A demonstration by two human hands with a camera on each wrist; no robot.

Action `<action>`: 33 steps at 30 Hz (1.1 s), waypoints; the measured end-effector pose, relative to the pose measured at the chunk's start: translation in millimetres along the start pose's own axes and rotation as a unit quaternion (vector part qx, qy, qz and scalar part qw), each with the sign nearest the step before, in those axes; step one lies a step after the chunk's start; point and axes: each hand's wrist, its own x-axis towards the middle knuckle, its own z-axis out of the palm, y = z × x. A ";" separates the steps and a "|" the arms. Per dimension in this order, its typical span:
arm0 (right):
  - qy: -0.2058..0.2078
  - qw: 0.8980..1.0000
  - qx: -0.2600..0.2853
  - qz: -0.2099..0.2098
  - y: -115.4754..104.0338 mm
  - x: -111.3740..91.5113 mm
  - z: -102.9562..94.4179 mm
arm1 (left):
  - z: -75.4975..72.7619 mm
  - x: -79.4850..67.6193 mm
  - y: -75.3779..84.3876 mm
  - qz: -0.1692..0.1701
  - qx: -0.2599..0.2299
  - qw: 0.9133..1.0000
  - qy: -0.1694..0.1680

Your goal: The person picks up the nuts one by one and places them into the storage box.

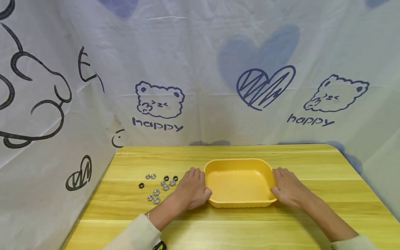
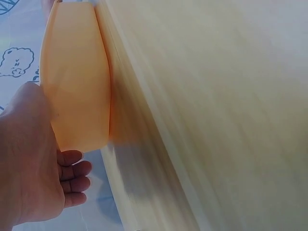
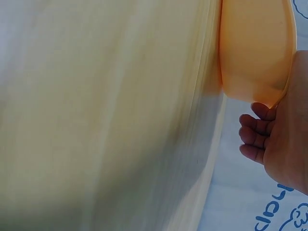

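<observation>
A yellow plastic tray (image 1: 237, 187) with rounded corners stands on the wooden table, and nothing lies inside it. My left hand (image 1: 194, 189) grips its left end, the thumb at the rim. At the opposite end my right hand (image 1: 286, 187) grips the rim in much the same way. Both wrist views show the tray's outer side wall (image 2: 77, 77) against the tabletop, with fingers curled at its end. To the left of my left hand lie several loose hex nuts, some silver (image 1: 156, 192) and some black (image 1: 141, 185).
The wooden table (image 1: 243, 229) has rounded back corners. A white cloth (image 1: 200, 69) with printed bears and hearts hangs behind it, and another stretch of cloth (image 1: 37, 180) runs along the left side. A dark watch (image 1: 160, 246) shows near my left sleeve.
</observation>
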 end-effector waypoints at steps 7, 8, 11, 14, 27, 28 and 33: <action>0.002 1.000 -0.006 0.000 -3.5 0.4 3.0 | 1.8 -4.9 -3.9 0.003 0.000 1.000 0.011; 0.003 1.000 -0.005 -0.001 -4.3 0.3 3.4 | 2.3 -5.9 -4.5 0.002 -0.001 1.000 0.011; 0.006 1.000 -0.008 -0.003 -6.7 0.3 5.2 | 3.8 -8.7 -6.3 -0.004 -0.007 1.000 0.007; 0.011 1.000 -0.015 -0.006 -9.6 0.5 6.7 | 4.7 -11.4 -7.7 -0.003 -0.006 1.000 0.011; 0.019 0.999 -0.035 -0.011 -15.7 -1.2 7.3 | 4.2 -17.2 -8.9 0.009 0.014 0.999 0.034; 0.021 0.999 -0.035 -0.011 -16.3 -1.1 7.3 | 4.5 -17.5 -9.2 0.010 0.017 0.999 0.036; 0.023 0.999 -0.033 -0.012 -19.4 -1.7 6.6 | 6.1 -19.5 -10.6 0.019 0.026 0.998 0.052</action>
